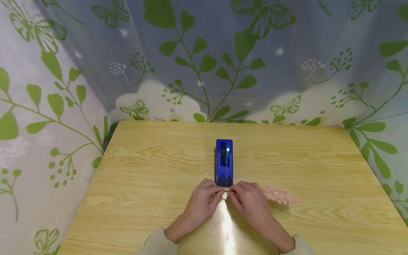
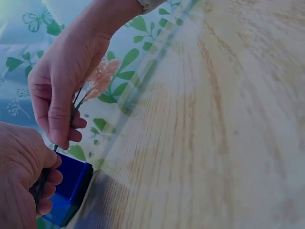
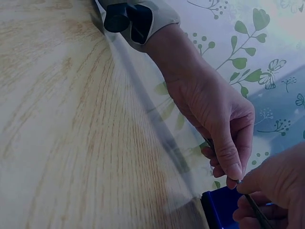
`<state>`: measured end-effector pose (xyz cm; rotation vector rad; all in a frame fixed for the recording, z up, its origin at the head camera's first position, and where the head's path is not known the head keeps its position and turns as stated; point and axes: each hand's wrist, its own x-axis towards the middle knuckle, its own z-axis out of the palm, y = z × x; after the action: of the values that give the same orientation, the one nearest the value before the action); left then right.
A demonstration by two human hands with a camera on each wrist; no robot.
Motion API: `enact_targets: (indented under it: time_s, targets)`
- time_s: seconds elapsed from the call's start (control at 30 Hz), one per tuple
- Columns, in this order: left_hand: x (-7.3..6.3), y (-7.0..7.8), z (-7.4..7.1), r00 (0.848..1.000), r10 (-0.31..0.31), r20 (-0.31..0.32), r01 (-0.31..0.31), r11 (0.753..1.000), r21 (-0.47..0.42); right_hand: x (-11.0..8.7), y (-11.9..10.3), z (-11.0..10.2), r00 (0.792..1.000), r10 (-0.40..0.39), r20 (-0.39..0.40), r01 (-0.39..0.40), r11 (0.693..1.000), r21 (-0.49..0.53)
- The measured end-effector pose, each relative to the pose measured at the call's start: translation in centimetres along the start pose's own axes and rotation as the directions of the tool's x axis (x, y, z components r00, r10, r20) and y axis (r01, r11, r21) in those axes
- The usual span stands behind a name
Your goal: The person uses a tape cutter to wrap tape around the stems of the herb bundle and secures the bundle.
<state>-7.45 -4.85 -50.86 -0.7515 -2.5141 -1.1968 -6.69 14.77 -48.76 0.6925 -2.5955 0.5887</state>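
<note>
A pink fluffy artificial flower (image 1: 281,195) on a dark thin stem runs sideways through both hands, its head sticking out past the right hand. My left hand (image 1: 201,199) pinches the stem between thumb and fingers, toward its bare end. Close beside it, my right hand (image 1: 251,201) pinches the same stem, and only a short piece shows between the fingertips. Just beyond the fingertips stands a blue tape dispenser (image 1: 224,170) with a roll of tape (image 1: 225,154) in it. In the left wrist view the flower head (image 2: 101,78) appears behind the right hand (image 2: 64,90).
The wood-grain table (image 1: 153,159) stretches out around the hands and the dispenser. A curtain printed with green leaves and butterflies (image 1: 204,63) hangs behind the table and along its sides. A light reflection falls on the tabletop between the forearms.
</note>
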Motion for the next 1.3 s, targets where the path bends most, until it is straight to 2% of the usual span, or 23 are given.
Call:
enact_targets:
  time_s: [0.13, 0.3, 0.57, 0.73, 0.9, 1.13, 1.3]
  targets:
    - [-0.04, -0.08, 0.05, 0.999, 0.027, -0.032, -0.027, 1.000, -0.006, -0.07, -0.16, -0.11, 1.000, 0.015, 0.023, -0.015, 1.000, -0.020]
    - [-0.04, -0.25, 0.07, 0.997, 0.047, -0.058, -0.048, 0.999, -0.007, -0.03, -0.25, -0.26, 1.000, -0.002, 0.019, 0.002, 1.000, -0.020]
    - [0.06, -0.13, -0.03, 0.997, 0.034, -0.065, -0.036, 0.999, -0.030, 0.06, 0.08, -0.18, 0.998, -0.042, -0.041, 0.043, 0.999, 0.007]
    - [0.03, -0.08, 0.04, 0.998, 0.016, -0.066, -0.019, 0.999, -0.032, 0.06, 0.28, -0.17, 0.998, -0.047, -0.050, 0.047, 0.999, 0.013]
    - [0.00, 0.00, 0.18, 0.999, -0.001, -0.046, -0.001, 0.999, -0.040, 0.12, 0.42, -0.21, 0.997, -0.048, -0.053, 0.049, 0.999, 0.016]
    - [0.01, 0.43, 0.18, 0.996, -0.081, 0.038, 0.082, 0.996, -0.031, 0.18, 0.52, -0.25, 0.997, -0.049, -0.063, 0.050, 0.999, 0.018]
    - [0.10, 0.63, 0.02, 0.994, -0.097, 0.040, 0.098, 0.995, -0.013, 0.21, 0.37, -0.21, 0.998, -0.041, -0.053, 0.042, 0.999, 0.019]
